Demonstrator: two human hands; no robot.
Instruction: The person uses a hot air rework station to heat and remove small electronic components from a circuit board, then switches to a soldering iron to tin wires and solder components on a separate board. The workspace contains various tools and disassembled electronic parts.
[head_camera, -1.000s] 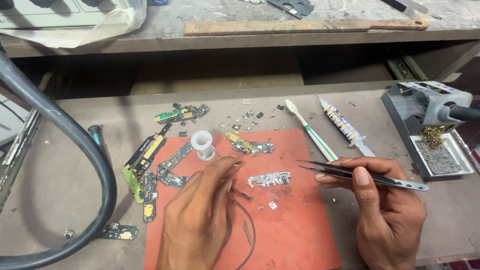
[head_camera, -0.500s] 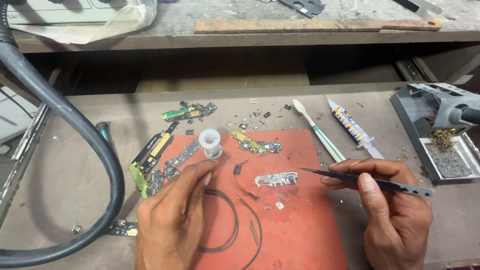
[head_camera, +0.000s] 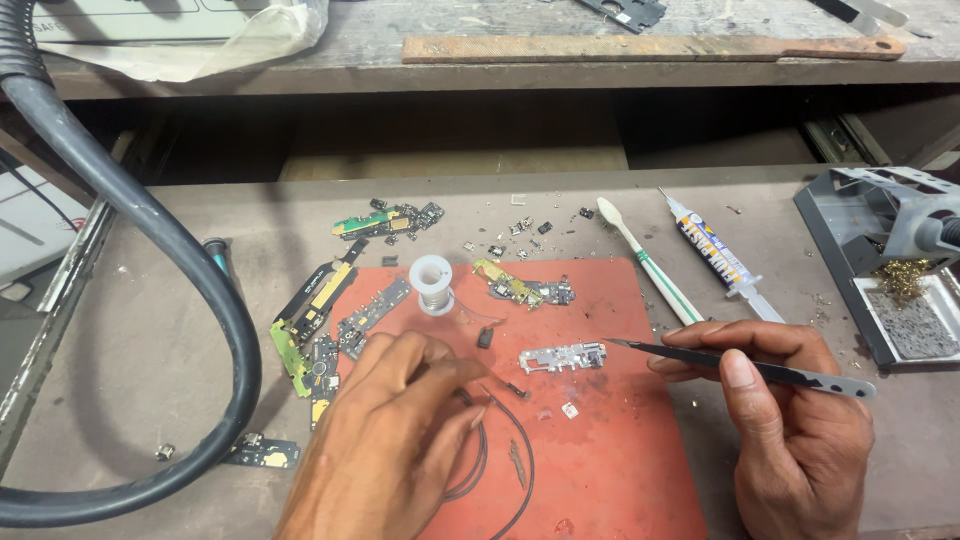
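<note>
Right now the right hand (head_camera: 795, 445) pinches black tweezers (head_camera: 735, 365), tip toward a small silver board (head_camera: 563, 357) mid red mat (head_camera: 600, 440). Left hand (head_camera: 385, 450) fingers curl onto thin black wire (head_camera: 500, 455). At two o'clock on the counter (head_camera: 140, 330) lies a white labelled syringe tube (head_camera: 712, 248).

Dusty grey workbench (head_camera: 150, 330) under a worn wooden shelf (head_camera: 500, 75)

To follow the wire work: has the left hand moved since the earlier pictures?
Yes. The left hand has drawn back from the white spool, toward the person.
</note>
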